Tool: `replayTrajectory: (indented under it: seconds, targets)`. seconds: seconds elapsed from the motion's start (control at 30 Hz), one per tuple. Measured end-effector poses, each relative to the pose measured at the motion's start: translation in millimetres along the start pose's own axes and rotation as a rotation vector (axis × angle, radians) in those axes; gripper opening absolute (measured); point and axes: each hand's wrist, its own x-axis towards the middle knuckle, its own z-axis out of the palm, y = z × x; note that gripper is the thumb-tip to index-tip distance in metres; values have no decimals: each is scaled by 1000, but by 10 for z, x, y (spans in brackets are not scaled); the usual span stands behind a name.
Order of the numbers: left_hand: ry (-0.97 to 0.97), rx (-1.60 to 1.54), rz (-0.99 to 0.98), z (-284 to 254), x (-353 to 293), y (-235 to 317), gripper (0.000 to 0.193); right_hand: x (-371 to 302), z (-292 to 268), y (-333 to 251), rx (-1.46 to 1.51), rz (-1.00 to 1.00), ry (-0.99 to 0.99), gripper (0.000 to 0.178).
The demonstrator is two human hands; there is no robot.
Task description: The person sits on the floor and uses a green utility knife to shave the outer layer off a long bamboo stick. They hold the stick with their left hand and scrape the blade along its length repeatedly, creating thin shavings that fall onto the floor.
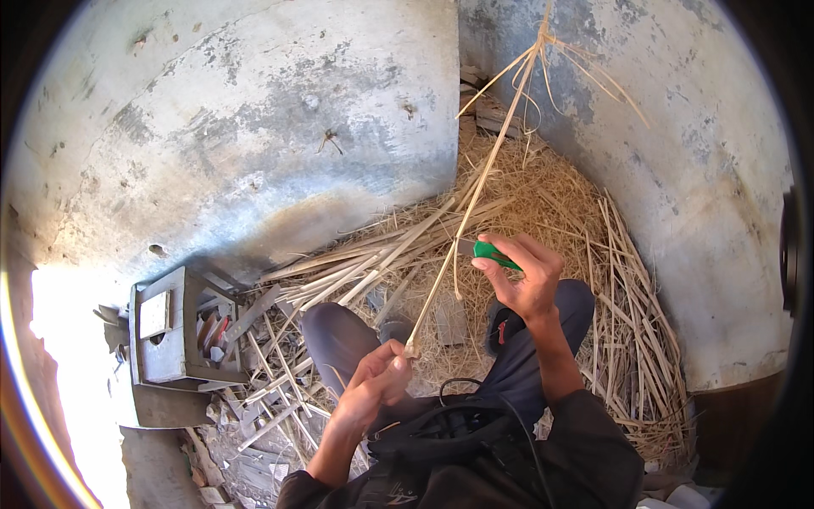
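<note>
A long pale strip of split cane or bamboo [487, 170] runs slantwise from the top of the view down to my lap. Its lower end is pinched between the thumb and fingers of my left hand [373, 386]. In my right hand [532, 276] is a green-handled knife [496, 254], gripped between thumb and fingers. The short blade meets the strip's right side about midway along. A thin sliver [458, 276] hangs down just below the blade. Near the top, several thin strands [585, 64] splay out from a knot around the strip.
Curly shavings [551, 191] heap up in the corner between two worn walls [254, 110]. Loose strips [373, 254] lie across the floor ahead, and more [636, 339] line the right wall. A battered wooden box [174, 360] with scraps inside stands left. My bent knees flank the work.
</note>
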Motion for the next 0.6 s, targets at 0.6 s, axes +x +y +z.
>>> replayTrajectory:
  seconds: [0.6]
  targets:
    - [18,-54,-94,-131,-174,-79,31,38,61,333,-35,106,17,29]
